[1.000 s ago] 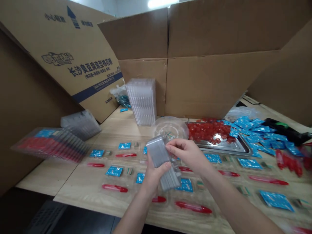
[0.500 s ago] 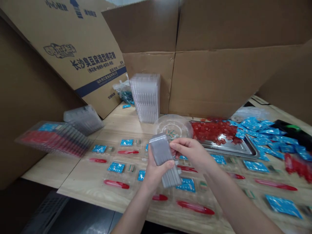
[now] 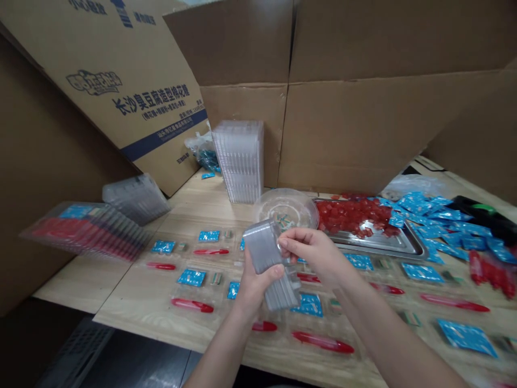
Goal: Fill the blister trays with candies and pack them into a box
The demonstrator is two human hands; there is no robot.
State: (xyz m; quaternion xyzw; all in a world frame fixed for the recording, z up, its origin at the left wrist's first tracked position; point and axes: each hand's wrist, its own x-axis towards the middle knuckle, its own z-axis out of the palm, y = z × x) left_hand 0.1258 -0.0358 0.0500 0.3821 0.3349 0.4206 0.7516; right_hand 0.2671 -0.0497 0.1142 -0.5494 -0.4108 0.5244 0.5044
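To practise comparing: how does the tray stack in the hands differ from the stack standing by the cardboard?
The held stack is lifted and tilted, gripped by the left hand with the right hand pinching its upper edge; the back stack stands on the table. The held stack looks smaller than the back stack. Both are clear, empty plastic.

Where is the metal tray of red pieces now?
In the head view the metal tray sits right of centre, between the clear round dish and the blue packets.
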